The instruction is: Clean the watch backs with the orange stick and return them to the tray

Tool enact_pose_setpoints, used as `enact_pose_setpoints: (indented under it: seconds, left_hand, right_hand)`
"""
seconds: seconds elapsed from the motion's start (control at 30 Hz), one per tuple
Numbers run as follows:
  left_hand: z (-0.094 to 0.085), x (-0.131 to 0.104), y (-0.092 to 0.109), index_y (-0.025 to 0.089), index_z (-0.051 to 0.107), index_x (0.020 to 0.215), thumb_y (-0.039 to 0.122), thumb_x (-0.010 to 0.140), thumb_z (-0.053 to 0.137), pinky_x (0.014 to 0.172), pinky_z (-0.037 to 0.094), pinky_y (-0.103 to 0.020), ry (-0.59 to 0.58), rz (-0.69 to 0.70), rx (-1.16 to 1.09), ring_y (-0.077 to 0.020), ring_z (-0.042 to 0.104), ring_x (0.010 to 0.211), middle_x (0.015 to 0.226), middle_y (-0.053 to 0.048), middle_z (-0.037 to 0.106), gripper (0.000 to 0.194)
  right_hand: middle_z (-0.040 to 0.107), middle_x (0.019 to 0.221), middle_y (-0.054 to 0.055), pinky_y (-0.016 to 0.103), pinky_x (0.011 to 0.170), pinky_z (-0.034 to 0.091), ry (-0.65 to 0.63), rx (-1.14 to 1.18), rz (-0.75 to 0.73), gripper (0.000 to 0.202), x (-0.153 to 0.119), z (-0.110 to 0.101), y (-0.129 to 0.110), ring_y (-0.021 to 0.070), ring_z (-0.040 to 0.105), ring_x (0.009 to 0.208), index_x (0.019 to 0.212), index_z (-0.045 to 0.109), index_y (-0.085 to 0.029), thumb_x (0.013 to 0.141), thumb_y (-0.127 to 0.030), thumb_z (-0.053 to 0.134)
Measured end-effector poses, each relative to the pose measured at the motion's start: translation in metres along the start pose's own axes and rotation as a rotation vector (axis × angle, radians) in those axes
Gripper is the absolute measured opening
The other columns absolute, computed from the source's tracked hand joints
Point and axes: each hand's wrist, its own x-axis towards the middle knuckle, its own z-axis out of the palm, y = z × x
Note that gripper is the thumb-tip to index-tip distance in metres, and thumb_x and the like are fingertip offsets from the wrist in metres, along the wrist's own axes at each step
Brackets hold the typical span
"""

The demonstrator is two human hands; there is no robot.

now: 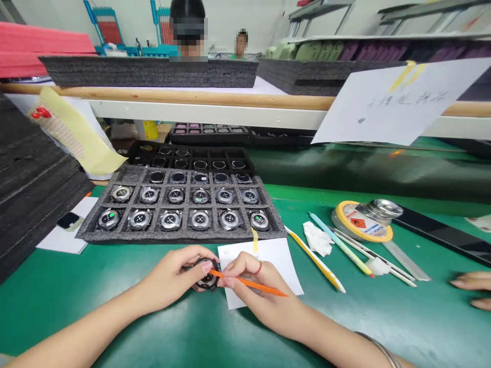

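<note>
While watch case (207, 282) is being gripped by curled left hand (180, 273), orange stick (253, 284) is being applied to it by pinching right hand (264, 305) alongside, steady bracing likely being needed next.

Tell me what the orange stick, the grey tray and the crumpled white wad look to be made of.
Orange stick: probably plastic, smooth; one even, bright colour along its slim, tapering length.
Grey tray: most likely foam, matt; speckled, grainy surface and thick walls between compartments.
Crumpled white wad: tissue or thin cloth, matt; soft creases fit both, so I cannot say which.
</note>
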Motion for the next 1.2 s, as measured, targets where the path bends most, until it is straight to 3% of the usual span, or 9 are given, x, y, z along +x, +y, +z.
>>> enact_pose_setpoints:
  seconds: [0.2, 0.33, 0.5, 0.6, 0.7, 0.8, 0.97, 1.07, 1.2]
  left_hand:
    - [-0.001, 0.003, -0.004, 0.017, 0.061, 0.11, 0.057, 0.086, 0.066, 0.071, 0.051, -0.028, 0.011, -0.027, -0.042, -0.0173, 0.059, 0.077, 0.088, -0.004, 0.067, 0.047]
    - [-0.004, 0.004, -0.008, 0.017, 0.059, 0.117, 0.056, 0.085, 0.068, 0.074, 0.052, -0.03, -0.014, -0.023, -0.029, -0.0193, 0.06, 0.083, 0.093, -0.005, 0.067, 0.051]
    - [-0.006, 0.005, -0.012, 0.018, 0.061, 0.119, 0.048, 0.083, 0.071, 0.074, 0.052, -0.031, -0.008, -0.03, 0.015, -0.0218, 0.062, 0.086, 0.097, -0.006, 0.068, 0.049]
    - [-0.008, 0.006, -0.014, 0.018, 0.062, 0.12, 0.047, 0.083, 0.071, 0.075, 0.053, -0.032, -0.016, -0.024, 0.024, -0.0224, 0.062, 0.086, 0.097, -0.006, 0.069, 0.047]
    - [-0.01, 0.006, -0.019, 0.02, 0.062, 0.121, 0.049, 0.084, 0.069, 0.077, 0.054, -0.032, -0.016, -0.01, 0.033, -0.023, 0.063, 0.087, 0.099, -0.006, 0.069, 0.047]
    - [-0.012, 0.008, -0.025, 0.021, 0.063, 0.122, 0.052, 0.083, 0.069, 0.077, 0.054, -0.033, 0.005, 0.001, 0.05, -0.0242, 0.065, 0.087, 0.099, -0.005, 0.07, 0.05]
    - [-0.014, 0.011, -0.032, 0.022, 0.064, 0.124, 0.058, 0.08, 0.069, 0.076, 0.056, -0.034, 0.022, -0.007, 0.1, -0.0255, 0.065, 0.086, 0.097, -0.005, 0.071, 0.057]
    - [-0.014, 0.011, -0.034, 0.023, 0.063, 0.125, 0.06, 0.081, 0.067, 0.078, 0.057, -0.035, 0.03, 0.008, 0.116, -0.0261, 0.065, 0.088, 0.1, -0.005, 0.07, 0.057]
    - [-0.014, 0.01, -0.033, 0.024, 0.063, 0.125, 0.058, 0.084, 0.064, 0.081, 0.057, -0.036, 0.021, 0.014, 0.124, -0.0261, 0.065, 0.089, 0.103, -0.005, 0.07, 0.054]
  right_hand:
    - [0.07, 0.081, 0.004, 0.027, 0.069, 0.053, 0.002, -0.243, -0.212, 0.008, -0.003, -0.003, -0.009, 0.015, 0.066, 0.072, 0.09, 0.059, -0.02, 0.097, -0.022, 0.055]
    - [0.073, 0.092, 0.006, 0.029, 0.076, 0.055, 0.158, -0.393, -0.27, 0.017, -0.002, -0.033, -0.023, 0.0162, 0.069, 0.081, 0.097, 0.065, -0.02, 0.101, -0.022, 0.048]
    - [0.074, 0.103, 0.011, 0.038, 0.08, 0.055, 0.533, -0.935, -0.031, 0.027, -0.007, -0.107, -0.016, 0.0243, 0.071, 0.089, 0.111, 0.067, -0.019, 0.1, -0.031, 0.045]
    - [0.075, 0.093, 0.016, 0.043, 0.075, 0.055, 0.572, -1.023, 0.06, 0.023, -0.015, -0.135, 0.004, 0.0313, 0.071, 0.086, 0.093, 0.069, -0.014, 0.091, -0.03, 0.054]
    - [0.074, 0.075, 0.009, 0.036, 0.067, 0.055, 0.546, -1.046, 0.099, 0.02, -0.024, -0.146, 0.016, 0.0254, 0.07, 0.07, 0.074, 0.066, -0.018, 0.087, -0.028, 0.055]
    - [0.074, 0.075, 0.006, 0.032, 0.067, 0.054, 0.617, -1.09, 0.126, 0.021, -0.032, -0.161, 0.007, 0.022, 0.069, 0.068, 0.08, 0.068, -0.02, 0.09, -0.028, 0.052]
    - [0.073, 0.095, 0.016, 0.039, 0.08, 0.051, 0.914, -1.229, 0.216, 0.022, -0.04, -0.213, -0.035, 0.0289, 0.068, 0.087, 0.092, 0.069, -0.016, 0.088, -0.026, 0.051]
    - [0.073, 0.077, 0.011, 0.035, 0.071, 0.049, 0.896, -1.262, 0.325, 0.013, -0.037, -0.234, -0.048, 0.0263, 0.067, 0.073, 0.08, 0.069, -0.017, 0.081, -0.02, 0.057]
    - [0.069, 0.059, 0.005, 0.029, 0.06, 0.044, 0.791, -1.281, 0.428, 0.012, -0.028, -0.241, -0.049, 0.0205, 0.063, 0.058, 0.067, 0.067, -0.019, 0.076, -0.014, 0.06]
